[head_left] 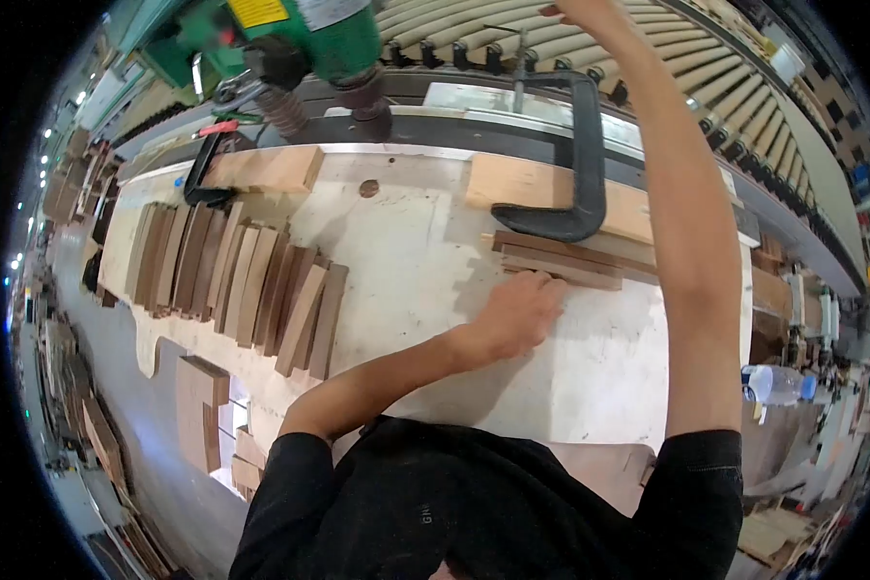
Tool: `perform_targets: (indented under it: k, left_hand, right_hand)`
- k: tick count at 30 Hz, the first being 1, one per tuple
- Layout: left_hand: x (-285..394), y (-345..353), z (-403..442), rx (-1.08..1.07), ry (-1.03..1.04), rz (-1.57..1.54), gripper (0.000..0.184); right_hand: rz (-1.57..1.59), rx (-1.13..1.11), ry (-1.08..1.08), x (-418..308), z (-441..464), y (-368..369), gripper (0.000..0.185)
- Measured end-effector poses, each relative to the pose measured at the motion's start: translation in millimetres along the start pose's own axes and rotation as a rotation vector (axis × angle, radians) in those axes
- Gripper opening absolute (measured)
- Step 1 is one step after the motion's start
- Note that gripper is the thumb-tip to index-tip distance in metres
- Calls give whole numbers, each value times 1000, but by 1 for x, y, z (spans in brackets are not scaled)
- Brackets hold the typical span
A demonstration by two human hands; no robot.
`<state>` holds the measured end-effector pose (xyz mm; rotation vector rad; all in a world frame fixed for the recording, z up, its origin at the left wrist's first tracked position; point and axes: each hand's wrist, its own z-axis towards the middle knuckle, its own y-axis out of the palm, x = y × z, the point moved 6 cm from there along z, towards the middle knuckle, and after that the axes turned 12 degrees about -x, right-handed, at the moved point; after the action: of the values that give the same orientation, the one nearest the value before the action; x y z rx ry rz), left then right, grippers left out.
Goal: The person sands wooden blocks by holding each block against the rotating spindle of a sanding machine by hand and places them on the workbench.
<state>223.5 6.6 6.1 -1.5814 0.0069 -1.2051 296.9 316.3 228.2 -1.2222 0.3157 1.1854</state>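
My left hand [520, 317] rests at the near edge of short brown wooden strips [563, 267], its fingers curled against them. The strips lie against a pale wooden block [532, 186] on a white work board [406, 280]. A black C-clamp [590, 145] reaches over that block. My right arm stretches forward past the clamp. At the top edge, my right hand [580, 10] is partly cut off, and what its fingers touch cannot be made out.
A row of brown wooden pieces [232, 275] stands on the board's left side. Behind it, another clamp [201, 169] sits by a second pale block [271, 169]. A green machine [333, 43] overhangs the back. Beyond are rollers [735, 87]; a plastic bottle [773, 385] lies right.
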Motion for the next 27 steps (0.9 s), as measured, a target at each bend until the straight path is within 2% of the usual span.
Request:
perform_targets:
  k: [3,4,5,6,8,11,13,16,17,20,23,26,27]
  left_hand:
    - [-2,-2,-13,-117,-67,-5,27]
    - [-5,-7,-26,-172,-109,11,28]
    - [-7,-21,-43,-125,-130,65,30]
    - [-19,-37,-64,6,-170,158,30]
    - [-39,-63,-114,246,-215,344,31]
    - [-62,-124,-186,295,-700,580,31]
    - [-65,-152,-221,327,-864,647,32]
    - [-83,-153,-248,153,-1090,637,31]
    - [-86,-150,-250,142,-1106,635,28]
    - [-82,-154,-239,189,-999,569,24]
    - [-80,-170,-210,319,-877,261,27]
    - [-105,-179,-169,242,-897,-84,19]
    - [-127,-172,-158,362,-829,-434,19]
  right_hand:
    - [-104,-26,113,-2,-3,-2,32]
    - [-64,13,89,-22,-17,2,32]
    - [-33,28,34,-10,-8,0,29]
    - [-79,-58,96,19,-3,-3,49]
    - [-190,-27,12,23,1,-6,53]
    - [-139,-57,75,19,-5,-2,54]
    - [-146,-42,83,18,-5,-2,55]
    - [-138,-44,108,21,-4,-1,56]
    - [-144,-38,98,23,-3,-1,56]
    - [-128,-67,84,20,-4,-1,56]
    - [-113,-70,93,17,-6,-4,56]
    - [-93,-53,101,9,-9,0,57]
    - [-88,-64,112,9,-8,-1,59]
